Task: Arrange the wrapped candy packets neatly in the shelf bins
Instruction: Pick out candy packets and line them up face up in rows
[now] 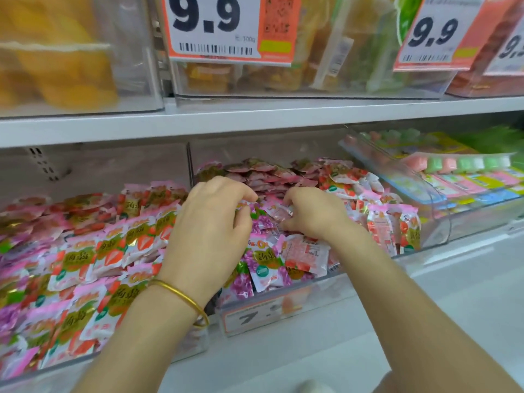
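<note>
Two bare forearms (pixel 425 321) stretch up from 6 o'clock. Left hand (pixel 209 228) and right hand (pixel 314 214), fingers curled, each pinch candy packets (pixel 266 262). These packets are piled in the middle bin (pixel 283 307), at 12 o'clock from the wrists.

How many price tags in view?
4: 9.9 tag top centre, 9.9 tag top right, cut-off tag at right edge, 7 tag on middle bin front. More may be hidden.
</note>
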Demonstrator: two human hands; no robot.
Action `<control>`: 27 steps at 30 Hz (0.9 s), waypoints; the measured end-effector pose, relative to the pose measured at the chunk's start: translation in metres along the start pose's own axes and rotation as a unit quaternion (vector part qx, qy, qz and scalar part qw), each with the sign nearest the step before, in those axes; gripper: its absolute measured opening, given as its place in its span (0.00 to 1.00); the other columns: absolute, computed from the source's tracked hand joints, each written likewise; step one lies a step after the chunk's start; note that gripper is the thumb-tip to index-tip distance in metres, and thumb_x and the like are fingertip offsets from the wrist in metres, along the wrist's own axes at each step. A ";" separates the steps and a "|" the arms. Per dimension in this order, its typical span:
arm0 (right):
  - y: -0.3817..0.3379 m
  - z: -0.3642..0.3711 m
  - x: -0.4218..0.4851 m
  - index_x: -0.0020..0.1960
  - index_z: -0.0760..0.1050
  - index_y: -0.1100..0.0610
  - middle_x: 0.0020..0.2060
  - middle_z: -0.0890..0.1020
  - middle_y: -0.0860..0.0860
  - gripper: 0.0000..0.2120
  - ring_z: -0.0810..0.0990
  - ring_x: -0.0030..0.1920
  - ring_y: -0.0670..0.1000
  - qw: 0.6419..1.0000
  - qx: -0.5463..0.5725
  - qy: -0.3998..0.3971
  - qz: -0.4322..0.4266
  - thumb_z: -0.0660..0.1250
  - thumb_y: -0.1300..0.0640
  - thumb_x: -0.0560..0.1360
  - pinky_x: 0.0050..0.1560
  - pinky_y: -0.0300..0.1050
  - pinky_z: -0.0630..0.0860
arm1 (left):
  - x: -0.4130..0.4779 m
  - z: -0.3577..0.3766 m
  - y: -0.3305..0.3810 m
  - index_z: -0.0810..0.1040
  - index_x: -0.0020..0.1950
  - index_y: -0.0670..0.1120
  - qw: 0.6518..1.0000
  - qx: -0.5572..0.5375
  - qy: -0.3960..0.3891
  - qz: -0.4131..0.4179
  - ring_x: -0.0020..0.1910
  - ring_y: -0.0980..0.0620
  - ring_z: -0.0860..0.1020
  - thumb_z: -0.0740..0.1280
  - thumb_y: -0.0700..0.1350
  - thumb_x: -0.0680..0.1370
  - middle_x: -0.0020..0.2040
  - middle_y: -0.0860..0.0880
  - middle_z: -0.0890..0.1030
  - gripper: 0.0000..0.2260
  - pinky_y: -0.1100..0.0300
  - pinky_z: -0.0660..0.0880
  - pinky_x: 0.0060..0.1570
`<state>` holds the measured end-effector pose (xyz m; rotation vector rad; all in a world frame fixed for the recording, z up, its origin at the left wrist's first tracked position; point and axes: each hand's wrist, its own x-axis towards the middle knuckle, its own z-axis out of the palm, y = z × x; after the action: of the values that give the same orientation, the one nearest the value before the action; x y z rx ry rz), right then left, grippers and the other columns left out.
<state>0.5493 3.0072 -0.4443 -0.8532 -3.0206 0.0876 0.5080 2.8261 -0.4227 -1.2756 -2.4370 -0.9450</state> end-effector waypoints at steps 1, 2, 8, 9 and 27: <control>0.000 0.000 -0.001 0.56 0.72 0.57 0.48 0.79 0.53 0.18 0.78 0.48 0.57 1.000 0.020 0.020 0.004 0.68 0.45 0.74 0.42 0.47 0.74 | 0.000 -0.001 0.001 0.78 0.54 0.50 1.000 0.001 0.000 0.000 0.56 0.53 0.71 0.61 0.41 0.77 0.52 0.54 0.77 0.09 0.67 0.61 0.52; 0.001 -0.001 -0.003 0.52 0.72 0.58 0.45 0.78 0.54 0.14 0.78 0.45 0.58 0.997 0.054 0.048 0.011 0.66 0.48 0.75 0.40 0.47 0.73 | -0.001 -0.002 0.002 0.77 0.54 0.50 1.000 -0.001 0.001 -0.002 0.56 0.54 0.72 0.61 0.41 0.77 0.52 0.54 0.77 0.10 0.67 0.61 0.52; 0.017 -0.025 -0.024 0.50 0.74 0.56 0.36 0.79 0.51 0.07 0.77 0.38 0.50 0.915 0.371 0.153 0.050 0.64 0.63 0.72 0.37 0.41 0.74 | 0.002 -0.004 0.011 0.73 0.64 0.51 0.996 -0.072 -0.008 -0.046 0.50 0.60 0.77 0.62 0.46 0.78 0.53 0.56 0.80 0.15 0.66 0.73 0.53; 0.013 -0.030 -0.031 0.49 0.75 0.56 0.34 0.80 0.51 0.07 0.77 0.35 0.48 0.881 0.455 0.128 0.033 0.65 0.64 0.73 0.36 0.39 0.74 | 0.003 -0.004 0.013 0.71 0.66 0.51 0.995 -0.079 -0.014 -0.053 0.50 0.60 0.77 0.62 0.48 0.78 0.53 0.57 0.80 0.17 0.62 0.74 0.54; -0.020 -0.004 -0.020 0.58 0.71 0.56 0.50 0.79 0.53 0.14 0.78 0.54 0.58 0.999 0.027 -0.015 -0.010 0.66 0.53 0.75 0.48 0.47 0.69 | 0.004 -0.001 0.005 0.70 0.55 0.50 0.978 -0.154 0.092 -0.105 0.41 0.67 0.74 0.67 0.46 0.76 0.41 0.60 0.75 0.10 0.72 0.71 0.38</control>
<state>0.5563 2.9800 -0.4393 -0.8247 -3.0390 0.1845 0.5098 2.8298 -0.4177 -0.9716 -2.3781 -1.4756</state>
